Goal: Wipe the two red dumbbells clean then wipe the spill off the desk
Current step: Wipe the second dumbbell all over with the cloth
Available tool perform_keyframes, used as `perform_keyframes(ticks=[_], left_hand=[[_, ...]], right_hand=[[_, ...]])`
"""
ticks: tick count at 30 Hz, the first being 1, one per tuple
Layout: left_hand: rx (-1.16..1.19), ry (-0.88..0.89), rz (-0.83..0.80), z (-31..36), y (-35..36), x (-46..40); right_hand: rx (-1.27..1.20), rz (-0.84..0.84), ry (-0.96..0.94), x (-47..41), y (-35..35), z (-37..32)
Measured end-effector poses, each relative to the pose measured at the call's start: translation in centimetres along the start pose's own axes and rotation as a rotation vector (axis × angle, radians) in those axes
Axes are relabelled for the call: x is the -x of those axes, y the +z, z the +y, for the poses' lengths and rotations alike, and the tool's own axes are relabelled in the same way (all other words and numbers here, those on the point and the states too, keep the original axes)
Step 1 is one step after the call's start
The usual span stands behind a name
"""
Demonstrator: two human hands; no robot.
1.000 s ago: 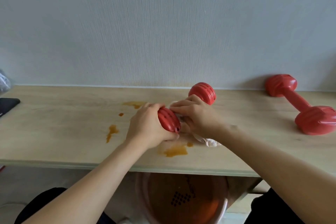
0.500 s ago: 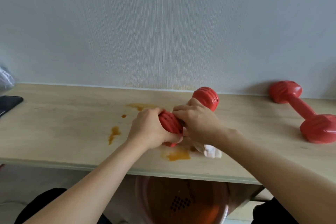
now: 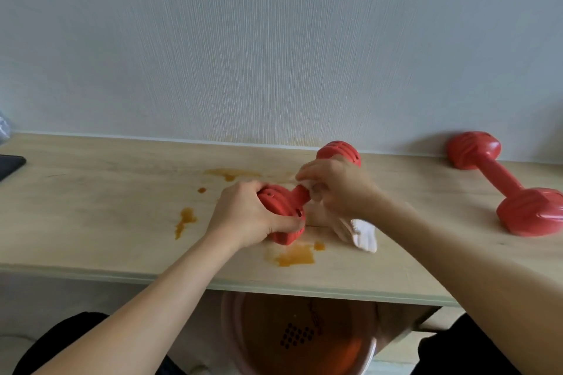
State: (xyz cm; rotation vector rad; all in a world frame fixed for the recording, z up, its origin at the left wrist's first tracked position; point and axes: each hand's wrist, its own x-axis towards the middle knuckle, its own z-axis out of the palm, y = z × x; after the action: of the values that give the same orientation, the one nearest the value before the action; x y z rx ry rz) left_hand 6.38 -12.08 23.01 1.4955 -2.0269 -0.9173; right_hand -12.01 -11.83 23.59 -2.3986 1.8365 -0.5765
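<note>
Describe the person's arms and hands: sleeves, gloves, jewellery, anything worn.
Both forearms are bare up to where they leave the picture; no sleeves show. The left hand and the right hand wear no gloves, and no ring, watch or bracelet shows on either wrist or on the fingers in view. Dark clothing shows at the lower corners, under the arms.

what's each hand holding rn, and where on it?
Left hand grips the dumbbell by its near head. Right hand holds a cloth wrapped round the bar.
</note>
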Motion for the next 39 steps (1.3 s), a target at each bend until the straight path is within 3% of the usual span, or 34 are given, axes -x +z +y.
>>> perform_keyframes(ticks=[4,9,16,18,20,23,29,33,39], left_hand=[[0.028,-0.005,-0.002,0.1,-0.1,0.1],[0.097,-0.031,-0.036,0.0,0.0,0.2],[0.232,-0.15,-0.161,0.0,-1.1,-0.1],[-0.06,-0.047,-0.067,0.5,-0.8,0.2],[-0.396,0.164,0.114,1.2,-0.1,1.1],[-0.494,0.233,0.119,1.2,1.4,1.9],[-0.408,0.14,0.143,0.8,1.4,0.8],[-0.307,0.076,0.148,0.6,0.6,-0.1],[-0.188,0.044,0.128,0.3,0.2,0.0]], right_hand=[[-0.088,-0.122,-0.114,0.8,-0.6,-1.8],[0.07,0.006,0.089,-0.8,-0.3,2.3],[0.036,-0.057,0.102,-1.6,0.3,1.9],[0.08,-0.074,0.11,-1.6,0.3,1.9],[0.123,-0.067,0.126,-1.5,0.4,1.6],[0.117,-0.084,0.138,-1.4,0.5,1.5],[0.056,0.022,0.081,-0.9,0.9,1.8],[-0.035,-0.013,-0.139,-0.5,1.3,-1.1],[-0.061,0.0,-0.035,-0.5,0.7,0.4]])
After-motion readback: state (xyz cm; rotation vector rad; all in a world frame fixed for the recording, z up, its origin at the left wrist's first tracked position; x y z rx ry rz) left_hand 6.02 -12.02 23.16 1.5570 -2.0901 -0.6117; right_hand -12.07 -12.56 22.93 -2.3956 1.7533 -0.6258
